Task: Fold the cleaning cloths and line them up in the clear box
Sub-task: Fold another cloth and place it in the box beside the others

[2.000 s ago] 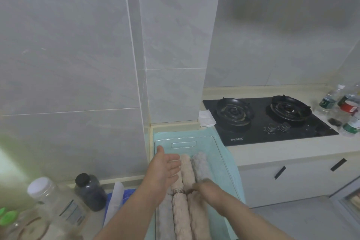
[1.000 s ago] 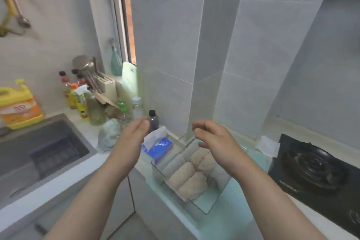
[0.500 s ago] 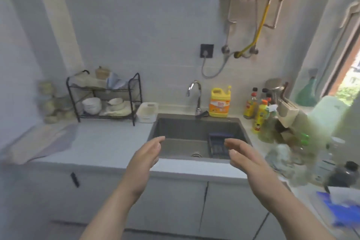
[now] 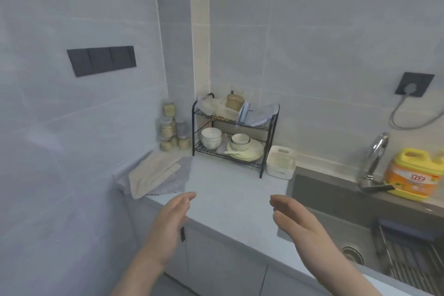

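A beige cleaning cloth (image 4: pixel 151 175) lies flat on top of a grey cloth (image 4: pixel 176 179) at the left corner of the white counter (image 4: pixel 228 190). My left hand (image 4: pixel 169 221) hovers in front of the counter edge, below and right of the cloths, with relaxed fingers and nothing in it. My right hand (image 4: pixel 294 220) is raised at the same height, fingers loose and empty, over the counter near the sink. The clear box is out of view.
A black wire rack (image 4: pixel 234 134) with bowls and plates stands at the back. Stacked jars (image 4: pixel 171 127) fill the corner. A white basket (image 4: pixel 280 162) sits beside the sink (image 4: pixel 360 218), with a tap (image 4: pixel 374 158) and a yellow detergent jug (image 4: pixel 412 173).
The view has swung left from the clear box with rolled cloths, past the sink, to the counter's left corner. Both hands left the box and stayed raised and empty.
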Tool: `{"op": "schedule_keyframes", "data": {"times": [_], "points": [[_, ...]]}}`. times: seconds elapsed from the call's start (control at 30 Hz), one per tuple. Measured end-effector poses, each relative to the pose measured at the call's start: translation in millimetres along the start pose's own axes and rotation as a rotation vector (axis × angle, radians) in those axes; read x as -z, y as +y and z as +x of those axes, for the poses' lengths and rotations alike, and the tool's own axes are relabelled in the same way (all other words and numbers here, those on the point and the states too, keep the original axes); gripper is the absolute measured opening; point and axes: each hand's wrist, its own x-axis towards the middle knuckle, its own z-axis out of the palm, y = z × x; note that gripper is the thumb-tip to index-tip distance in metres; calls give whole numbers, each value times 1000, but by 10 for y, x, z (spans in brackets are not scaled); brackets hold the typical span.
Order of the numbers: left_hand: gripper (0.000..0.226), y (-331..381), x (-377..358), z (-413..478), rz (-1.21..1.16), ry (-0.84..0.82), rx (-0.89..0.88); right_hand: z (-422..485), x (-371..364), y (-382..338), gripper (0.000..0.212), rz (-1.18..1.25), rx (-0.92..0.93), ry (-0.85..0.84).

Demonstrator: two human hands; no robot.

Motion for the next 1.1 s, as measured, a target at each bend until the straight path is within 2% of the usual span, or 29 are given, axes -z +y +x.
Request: {"op": "schedule_keyframes", "data": {"times": [0.07, 0.17, 0.3, 0.43, 0.57, 0.63, 0.77, 0.87, 0.97, 1.03, 1.1], "points": [[64, -48, 95, 219, -7, 34, 4, 292, -83, 12, 29, 0, -8, -26], [40, -136, 177, 610, 4, 88, 16, 790, -188, 55, 29, -18, -24, -67], [45, -193, 297, 1172, 55, 194, 63, 1534, -280, 128, 28, -21, -7, -115], [34, -220, 503, 1680, 184, 333, 118, 2272, -452, 146, 29, -16, -6, -205], [12, -266, 746, 1996, 239, 364, 148, 2853, -816, 138, 29, -50, 18, -327], [15, -258, 876, 2109, 280, 372, 168, 3073, -1005, 112, 34, -64, 15, -397], [37, -296, 1240, 2508, 419, 398, 161, 3455, -1343, 55, 37, -105, 18, -461], [29, -401, 1481, 2876, 474, 377, 204, 3723, -1550, 71, 37, -148, -18, -457], [31, -704, 1817, 3401, 541, 276, 249, 4085, -1896, 171, 37, -183, -77, -422], [29, -985, 2058, 3776, 667, 197, 300, 4340, -2194, 266, 35, -199, -139, -383], [34, -1248, 2280, 4122, 819, 115, 332, 4603, -2529, 375, 22, -217, -210, -351]]}}
